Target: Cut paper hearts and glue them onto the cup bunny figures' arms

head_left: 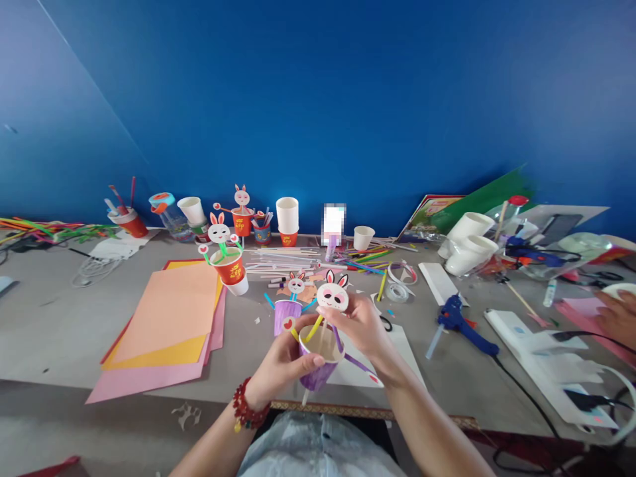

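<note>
My left hand (288, 368) is wrapped round a purple-coloured paper cup (318, 376), held tilted over the table's front edge. Inside the cup stand yellow and purple straws, and a pale stick pokes out underneath. A white paper rabbit face (332, 296) with pink cheeks sits above the rim, pinched at its lower edge by my right hand (362, 324). Paper discs with red hearts tip the bent straws on both sides. Just behind, another purple cup (287, 318) carries a rabbit head and blue straw arms.
Coloured paper sheets (163, 311) lie left, near red cups with rabbit figures (229, 270). Straws (283, 262) and tape (397, 291) lie behind my hands. On the right are a blue glue gun (462, 324), a power strip (546, 371) and another person's hand (619, 318).
</note>
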Available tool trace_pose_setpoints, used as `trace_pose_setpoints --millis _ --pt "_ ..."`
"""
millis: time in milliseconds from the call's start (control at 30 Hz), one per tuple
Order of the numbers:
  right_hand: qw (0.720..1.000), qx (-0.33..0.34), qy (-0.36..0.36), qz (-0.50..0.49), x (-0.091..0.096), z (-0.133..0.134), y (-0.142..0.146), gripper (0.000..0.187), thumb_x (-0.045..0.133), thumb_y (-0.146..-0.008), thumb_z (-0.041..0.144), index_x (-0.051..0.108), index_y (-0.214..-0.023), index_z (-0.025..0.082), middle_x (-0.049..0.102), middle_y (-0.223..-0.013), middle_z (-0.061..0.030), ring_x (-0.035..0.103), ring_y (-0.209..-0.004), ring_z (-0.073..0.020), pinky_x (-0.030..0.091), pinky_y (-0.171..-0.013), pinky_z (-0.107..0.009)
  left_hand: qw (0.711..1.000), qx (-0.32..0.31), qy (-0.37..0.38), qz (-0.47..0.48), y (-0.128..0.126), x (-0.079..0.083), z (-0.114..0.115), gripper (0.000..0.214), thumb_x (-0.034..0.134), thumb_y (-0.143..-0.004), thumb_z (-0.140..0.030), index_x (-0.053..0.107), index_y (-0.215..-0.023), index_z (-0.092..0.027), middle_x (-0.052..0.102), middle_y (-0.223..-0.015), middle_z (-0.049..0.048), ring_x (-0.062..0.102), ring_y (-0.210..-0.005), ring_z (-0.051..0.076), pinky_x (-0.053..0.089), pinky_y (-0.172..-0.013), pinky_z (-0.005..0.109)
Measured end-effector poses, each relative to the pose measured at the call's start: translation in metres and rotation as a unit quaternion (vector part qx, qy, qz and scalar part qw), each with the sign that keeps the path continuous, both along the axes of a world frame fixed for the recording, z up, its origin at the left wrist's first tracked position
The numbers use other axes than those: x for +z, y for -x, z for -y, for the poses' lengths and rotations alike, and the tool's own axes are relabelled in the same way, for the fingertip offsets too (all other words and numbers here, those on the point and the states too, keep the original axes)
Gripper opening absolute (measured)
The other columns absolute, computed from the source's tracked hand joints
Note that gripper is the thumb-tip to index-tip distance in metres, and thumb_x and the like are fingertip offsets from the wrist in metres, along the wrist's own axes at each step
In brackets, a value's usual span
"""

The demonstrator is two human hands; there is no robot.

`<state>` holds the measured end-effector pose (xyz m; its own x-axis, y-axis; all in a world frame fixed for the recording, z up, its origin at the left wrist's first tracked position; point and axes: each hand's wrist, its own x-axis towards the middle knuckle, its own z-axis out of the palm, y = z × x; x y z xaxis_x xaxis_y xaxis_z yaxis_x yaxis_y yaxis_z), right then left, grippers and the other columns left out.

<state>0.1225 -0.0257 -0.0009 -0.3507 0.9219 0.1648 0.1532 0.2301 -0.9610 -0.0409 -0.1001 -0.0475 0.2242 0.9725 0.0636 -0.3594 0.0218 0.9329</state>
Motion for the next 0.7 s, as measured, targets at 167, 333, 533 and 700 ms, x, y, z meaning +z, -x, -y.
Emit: trace_pose_setpoints --millis 167,333,533,700 --pt "0.999 -0.020 -0.014 0.040 -0.0051 -0.0030 0.0028 0.021 0.065 -0.083 0.034 0.064 -0.070 0.017 0.063 -0.066 0.0001 0.055 -0.062 -0.0159 0.042 -0.057 -0.023 0.973 0.133 -0.059 -0.182 0.0006 0.0007 -0.0023 0.049 0.079 -0.078 -0.036 0.063 -0.122 -0.023 0.071 -0.116 0.0094 0.065 -0.105 0.030 0.048 -0.092 0.037" --pt "0.999 -0.027 -0.005 0.024 -0.0041 -0.0038 0.0029 0.023 0.067 -0.080 0.035 0.062 -0.066 0.017 0.060 -0.063 0.0011 0.052 -0.060 -0.0145 0.041 -0.057 -0.024 0.978 0.094 -0.082 -0.165 -0.0015 -0.0042 -0.0004 0.059 0.079 -0.077 -0.037 0.058 -0.130 -0.022 0.068 -0.121 0.0113 0.064 -0.109 0.032 0.047 -0.096 0.039" --pt "0.998 -0.013 0.039 -0.040 -0.0079 -0.0061 0.0028 0.017 0.070 -0.077 0.033 0.066 -0.071 0.017 0.064 -0.067 0.0007 0.056 -0.062 -0.0154 0.044 -0.058 -0.024 0.987 0.001 -0.074 -0.143 0.0007 -0.0071 0.0025 0.083 0.082 -0.075 -0.029 0.041 -0.147 -0.026 0.065 -0.124 0.0112 0.063 -0.109 0.031 0.049 -0.095 0.039" --pt "0.997 -0.013 0.046 -0.057 -0.0099 -0.0059 0.0041 0.020 0.071 -0.077 0.033 0.066 -0.069 0.016 0.062 -0.065 0.0009 0.055 -0.060 -0.0142 0.043 -0.056 -0.024 0.978 -0.017 -0.089 -0.188 0.0067 -0.0021 0.0009 0.088 0.079 -0.078 -0.026 0.032 -0.153 -0.027 0.068 -0.111 0.0088 0.065 -0.096 0.027 0.052 -0.087 0.036"
